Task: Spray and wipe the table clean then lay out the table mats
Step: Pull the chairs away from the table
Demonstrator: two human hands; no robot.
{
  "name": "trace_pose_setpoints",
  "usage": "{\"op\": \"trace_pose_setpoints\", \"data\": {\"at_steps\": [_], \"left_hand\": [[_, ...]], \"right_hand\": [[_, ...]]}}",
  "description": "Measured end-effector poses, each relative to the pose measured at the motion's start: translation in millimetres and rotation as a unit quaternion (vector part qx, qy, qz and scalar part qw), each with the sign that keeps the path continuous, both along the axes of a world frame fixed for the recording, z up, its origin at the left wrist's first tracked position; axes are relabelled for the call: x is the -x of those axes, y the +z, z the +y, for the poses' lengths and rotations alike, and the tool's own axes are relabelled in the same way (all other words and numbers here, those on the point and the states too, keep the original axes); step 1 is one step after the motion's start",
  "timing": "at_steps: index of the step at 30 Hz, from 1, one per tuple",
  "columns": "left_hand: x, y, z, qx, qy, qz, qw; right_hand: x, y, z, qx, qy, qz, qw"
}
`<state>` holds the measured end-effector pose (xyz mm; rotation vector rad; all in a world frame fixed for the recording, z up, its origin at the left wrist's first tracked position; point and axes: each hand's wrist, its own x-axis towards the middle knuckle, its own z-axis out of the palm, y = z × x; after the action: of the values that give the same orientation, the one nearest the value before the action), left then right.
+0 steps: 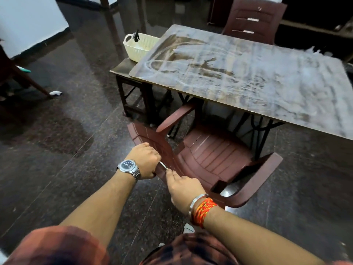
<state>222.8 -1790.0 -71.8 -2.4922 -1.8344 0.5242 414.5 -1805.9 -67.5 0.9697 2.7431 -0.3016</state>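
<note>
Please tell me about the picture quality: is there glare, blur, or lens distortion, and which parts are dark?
Head view: the dim room leaves the far background nearly black; the polished floor reflects soft glare; wide-angle distortion bows the table edges; the sleeves at the bottom are blurred, while the left hand, right hand and chair are fairly sharp.

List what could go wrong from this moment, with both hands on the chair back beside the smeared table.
1. The chair sits partly under the table; its armrest could catch the table's edge if moved carelessly.
2. The tabletop shows wet-looking streaks, so mats laid now might trap moisture.
3. The basket stands by the table's corner on a lower stand and could be jolted.
</note>
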Motion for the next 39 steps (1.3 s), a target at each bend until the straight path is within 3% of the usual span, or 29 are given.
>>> {"op": "trace_pose_setpoints", "data": {"at_steps": [10, 16, 19, 24, 30, 39], "left_hand": [[-90, 5, 29, 0.015, -0.039, 0.003, 0.999], [-139, 1, 32, 0.013, -0.105, -0.035, 0.994], [-138, -9, 37, 0.015, -0.117, -0.04, 0.992], [-146, -9, 42, 0.046, -0.06, -0.022, 0.997], [-161, -11, 42, 0.041, -0.04, -0.029, 0.998], [-204, -7, 53, 0.039, -0.019, -0.041, 0.998]], "right_hand": [[-107, -7, 43, -0.076, 0.036, 0.053, 0.995], [-171, 7, 50, -0.065, -0.022, 0.0, 0.998], [-160, 5, 40, -0.032, -0.097, -0.034, 0.994], [-134, -7, 37, -0.035, -0.22, -0.004, 0.975], [-155, -11, 49, -0.062, -0.156, 0.007, 0.986], [-191, -10, 69, -0.075, -0.179, -0.008, 0.981]]}}
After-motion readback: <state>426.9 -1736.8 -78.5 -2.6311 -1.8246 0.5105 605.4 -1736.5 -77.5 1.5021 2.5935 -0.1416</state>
